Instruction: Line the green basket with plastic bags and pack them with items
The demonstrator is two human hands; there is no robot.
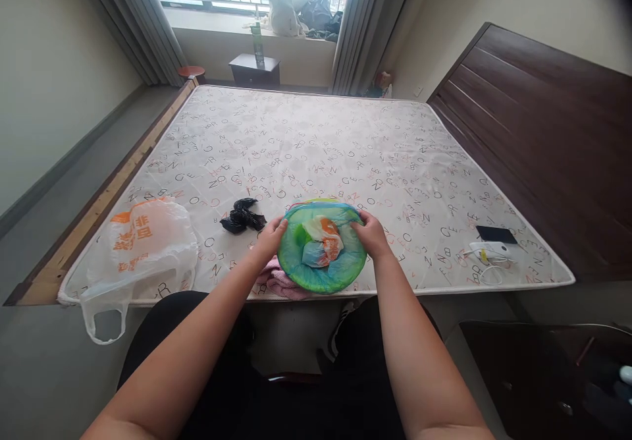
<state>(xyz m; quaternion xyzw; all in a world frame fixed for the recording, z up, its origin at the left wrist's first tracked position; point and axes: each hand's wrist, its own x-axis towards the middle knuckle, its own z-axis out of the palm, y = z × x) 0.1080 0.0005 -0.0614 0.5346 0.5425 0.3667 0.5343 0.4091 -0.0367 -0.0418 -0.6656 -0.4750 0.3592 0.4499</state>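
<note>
Between my hands is a round, see-through green and blue basket (296, 278), apparently collapsible, its opening tilted toward me. Inside lie bunched plastic bags (323, 242), white with orange print, with some green showing. My left hand (274, 234) is closed on the left side of the rim. At the upper right of the rim, my right hand (370, 232) grips with the thumb on top and the other fingers hidden behind. A folded pink cloth (279, 280) lies under the basket's left side, on the mattress. Left of my left hand rests a knotted black plastic bag (243, 217).
A white plastic bag with orange print (143, 239) hangs partly over the front left edge of the letter-patterned mattress (306, 143). At the right lie a dark phone-like slab (496, 234) and a white device with a cable (491, 252). A dark headboard (533, 124) stands right.
</note>
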